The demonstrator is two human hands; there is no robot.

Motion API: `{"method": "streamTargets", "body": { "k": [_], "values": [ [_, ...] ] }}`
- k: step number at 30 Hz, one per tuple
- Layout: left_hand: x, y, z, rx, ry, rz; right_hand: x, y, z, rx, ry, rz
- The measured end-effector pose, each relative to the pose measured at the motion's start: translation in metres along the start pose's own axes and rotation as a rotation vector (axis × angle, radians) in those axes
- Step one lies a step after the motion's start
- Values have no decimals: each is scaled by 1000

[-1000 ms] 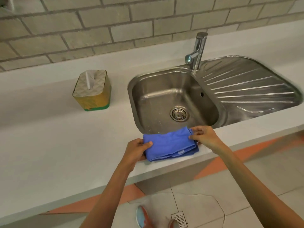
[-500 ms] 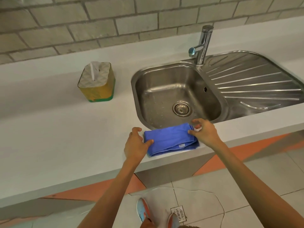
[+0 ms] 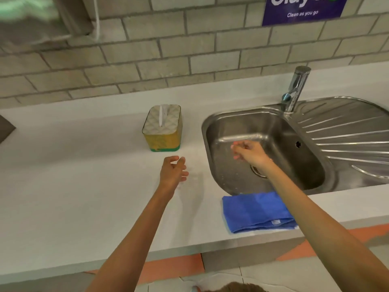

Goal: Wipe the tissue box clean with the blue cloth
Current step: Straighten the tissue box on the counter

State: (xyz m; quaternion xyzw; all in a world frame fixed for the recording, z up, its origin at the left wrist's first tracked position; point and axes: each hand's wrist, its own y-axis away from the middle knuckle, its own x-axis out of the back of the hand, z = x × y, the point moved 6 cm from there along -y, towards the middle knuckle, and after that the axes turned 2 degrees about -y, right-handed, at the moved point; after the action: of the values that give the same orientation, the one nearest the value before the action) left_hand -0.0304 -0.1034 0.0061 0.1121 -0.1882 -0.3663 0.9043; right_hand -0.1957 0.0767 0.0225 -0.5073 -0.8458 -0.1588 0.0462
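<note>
The tissue box [image 3: 162, 128] stands upright on the white counter, yellow-sided with a green base and a pale patterned top with a tissue sticking out. The blue cloth [image 3: 255, 211] lies folded at the counter's front edge, just in front of the sink, with nothing holding it. My left hand [image 3: 173, 171] hovers open over the counter a short way in front of the box, apart from it. My right hand [image 3: 248, 152] reaches out over the sink basin, fingers loosely spread and empty, its forearm passing above the cloth's right end.
A steel sink [image 3: 212, 131] with a ribbed draining board [image 3: 347, 133] fills the right of the counter, a tap [image 3: 295, 89] behind it. A brick wall runs along the back with a purple sign [image 3: 303, 9]. The counter's front edge [image 3: 189, 249] drops to a tiled floor.
Both hands have let go of the blue cloth and moved forward: the left toward the tissue box, the right over the sink. The cloth stays folded at the counter edge. The view has tilted up.
</note>
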Motion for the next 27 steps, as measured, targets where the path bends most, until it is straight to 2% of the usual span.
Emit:
{"method": "streamTargets", "body": {
  "k": [4,10,19,27],
  "values": [
    [33,-28,9,33,125,39,-39,-20,-26,5,17,-97],
    [59,-69,13,131,272,86,-88,-61,-49,-7,-1,-133],
    [49,-111,21,255,492,-10,-130,-119,-60,-67,-23,-136],
    [66,-158,29,256,454,-11,-147,-165,-64,-56,-7,-86]
  ]
}}
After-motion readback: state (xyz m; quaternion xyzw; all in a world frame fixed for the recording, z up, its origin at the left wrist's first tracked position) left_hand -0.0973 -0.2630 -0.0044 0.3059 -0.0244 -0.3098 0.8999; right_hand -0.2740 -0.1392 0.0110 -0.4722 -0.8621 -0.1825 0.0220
